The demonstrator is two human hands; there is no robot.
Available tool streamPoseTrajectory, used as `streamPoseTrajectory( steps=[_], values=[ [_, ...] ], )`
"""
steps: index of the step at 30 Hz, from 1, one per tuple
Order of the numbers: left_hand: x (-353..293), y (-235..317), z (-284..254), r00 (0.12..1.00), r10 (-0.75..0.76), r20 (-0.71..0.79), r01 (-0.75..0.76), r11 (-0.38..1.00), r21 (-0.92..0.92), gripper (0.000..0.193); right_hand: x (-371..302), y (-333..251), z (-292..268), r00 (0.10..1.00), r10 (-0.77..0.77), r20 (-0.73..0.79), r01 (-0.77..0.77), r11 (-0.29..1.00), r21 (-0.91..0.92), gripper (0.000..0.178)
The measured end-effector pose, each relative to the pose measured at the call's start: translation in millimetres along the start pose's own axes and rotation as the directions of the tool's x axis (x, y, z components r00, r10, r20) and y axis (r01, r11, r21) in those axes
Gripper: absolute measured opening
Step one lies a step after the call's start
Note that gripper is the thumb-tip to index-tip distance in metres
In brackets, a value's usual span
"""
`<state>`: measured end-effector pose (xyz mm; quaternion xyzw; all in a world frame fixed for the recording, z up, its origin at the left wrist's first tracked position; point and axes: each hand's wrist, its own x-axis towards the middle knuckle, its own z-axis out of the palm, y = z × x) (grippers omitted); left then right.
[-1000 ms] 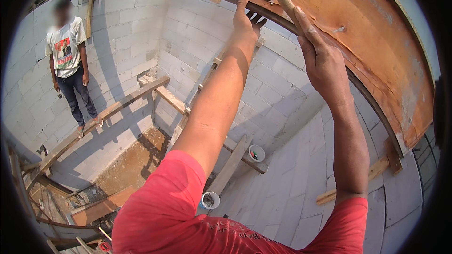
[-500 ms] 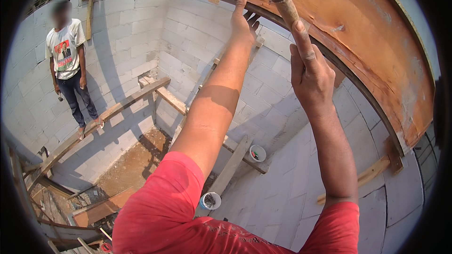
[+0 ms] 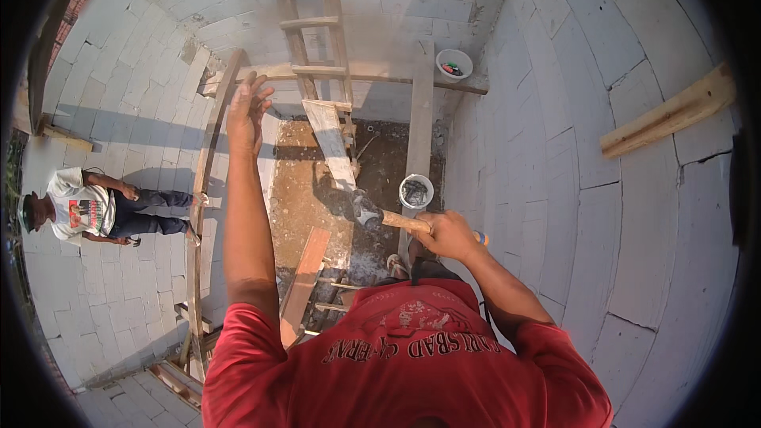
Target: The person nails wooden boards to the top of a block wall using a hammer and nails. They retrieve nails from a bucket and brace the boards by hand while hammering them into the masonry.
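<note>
My right hand [image 3: 450,235] is closed around the wooden handle of a hammer [image 3: 403,222], in front of my red shirt. Its grey head points left, over the floor far below. Raised at the left, my left hand [image 3: 248,115] holds nothing, its fingers stretched up and a little apart. Behind that hand, from my viewpoint, runs a long wooden beam [image 3: 208,162]. Just beyond the hammer, a white bucket [image 3: 415,190] with dark contents I cannot make out stands by a long plank [image 3: 420,123].
A wooden ladder [image 3: 310,24] leans at the far wall. A white bowl [image 3: 454,66] with red and green items sits by the plank's far end. Another person [image 3: 87,206] stands on the beam at left. A timber piece [image 3: 670,111] juts along the right block wall [image 3: 555,174].
My view has swung downward, and the orange panel is out of sight. My left hand has come off the panel's edge. My right hand has lowered the hammer to my front.
</note>
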<state>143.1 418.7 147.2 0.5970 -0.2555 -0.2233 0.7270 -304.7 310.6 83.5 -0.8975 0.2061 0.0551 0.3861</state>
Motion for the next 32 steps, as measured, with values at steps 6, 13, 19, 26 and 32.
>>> streamPoseTrajectory(
  steps=[6, 13, 19, 26, 32],
  values=[
    [-417, -338, -65, 0.314, -0.915, -0.253, 0.837, 0.141, 0.529, 0.042, -158, 181, 189, 0.554, 0.822, 0.136, -0.83, 0.531, 0.172, 0.039],
    [-342, -481, 71, 0.545, -0.795, 0.266, 0.217, 0.44, 0.871, 0.024, -195, 310, 227, 0.106, 0.885, 0.454, -0.921, -0.085, 0.38, 0.037],
    [-229, -745, 135, 0.663, -0.388, 0.64, -0.457, 0.467, 0.757, 0.02, -231, 397, 263, 0.21, 0.939, 0.273, -0.978, 0.206, 0.041, 0.039],
    [-216, -941, 180, 0.646, -0.73, 0.224, -0.118, 0.195, 0.974, 0.02, -325, 372, 392, -0.205, 0.871, 0.446, -0.964, -0.258, 0.06, 0.038],
    [-233, -1012, 176, 0.676, -0.718, -0.166, 0.108, -0.126, 0.986, 0.023, -312, 367, 455, -0.222, 0.727, 0.65, -0.968, -0.243, -0.06, 0.051]
  ],
)
